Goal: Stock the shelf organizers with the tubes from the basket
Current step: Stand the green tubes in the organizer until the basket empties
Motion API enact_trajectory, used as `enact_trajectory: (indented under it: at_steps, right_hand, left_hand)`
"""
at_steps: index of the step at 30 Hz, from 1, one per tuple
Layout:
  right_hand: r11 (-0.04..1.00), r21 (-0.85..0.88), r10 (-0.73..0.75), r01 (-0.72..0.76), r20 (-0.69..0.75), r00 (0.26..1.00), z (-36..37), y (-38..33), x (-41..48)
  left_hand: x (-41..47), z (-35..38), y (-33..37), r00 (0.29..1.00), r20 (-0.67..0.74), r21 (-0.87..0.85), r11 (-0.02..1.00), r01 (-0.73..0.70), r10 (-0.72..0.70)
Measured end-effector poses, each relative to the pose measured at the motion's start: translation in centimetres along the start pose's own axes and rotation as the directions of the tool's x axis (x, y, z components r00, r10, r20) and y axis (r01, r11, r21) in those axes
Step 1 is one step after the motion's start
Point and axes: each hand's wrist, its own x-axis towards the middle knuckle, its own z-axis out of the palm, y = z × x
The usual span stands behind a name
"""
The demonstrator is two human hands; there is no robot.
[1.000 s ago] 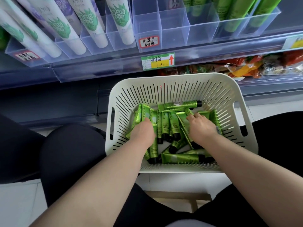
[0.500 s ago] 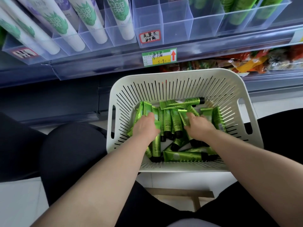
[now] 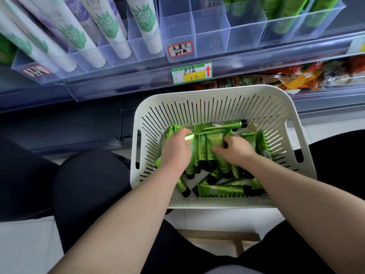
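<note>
The green tubes (image 3: 221,189) were piled in the white basket (image 3: 207,99), w/ the left hand (image 3: 176,150) curled round a few & the right hand (image 3: 236,150) clasped on others nearby. Clear shelf organizers (image 3: 209,34) were seen above the basket

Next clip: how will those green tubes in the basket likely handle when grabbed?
Probably slippery: the green tubes show a glossy sheen, glaring beside the left hand. Likely light: slim, with many heaped loosely in the basket. Flat crimped ends should limit rolling, though round caps may let them pivot.
</note>
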Motion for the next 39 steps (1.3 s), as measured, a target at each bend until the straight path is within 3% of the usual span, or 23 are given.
enact_trajectory:
  at_steps: [4, 11, 15, 25, 39]
  right_hand:
    - [0.984, 0.02, -0.171, 0.175, -0.142, 0.975, -2.0, -1.6, -1.8]
    - [0.915, -0.032, -0.368, 0.402, -0.472, 0.801, -9.3, -4.8, -5.8]
    - [0.89, -0.082, -0.403, 0.448, -0.598, 0.692, -14.5, -5.7, -8.0]
    - [0.897, -0.117, -0.337, 0.427, -0.806, 0.486, -22.4, -4.5, -8.9]
    - [0.897, -0.167, -0.373, 0.409, -0.781, 0.5, -23.8, -3.6, -7.6]
  left_hand:
    - [-0.9, -1.4, 1.4, 0.987, -0.047, 0.058, 0.986, -0.154, 0.156]
    - [-0.9, -8.1, 6.7, 0.908, -0.28, -0.022, 0.944, -0.33, 0.311]
    - [0.0, -12.8, 11.3, 0.831, -0.387, -0.048, 0.891, -0.452, 0.401]
    - [4.5, -18.7, 21.2, 0.611, -0.672, -0.043, 0.801, -0.597, 0.419]
    - [11.0, -16.0, 23.8, 0.8, -0.427, 0.084, 0.9, -0.429, 0.421]
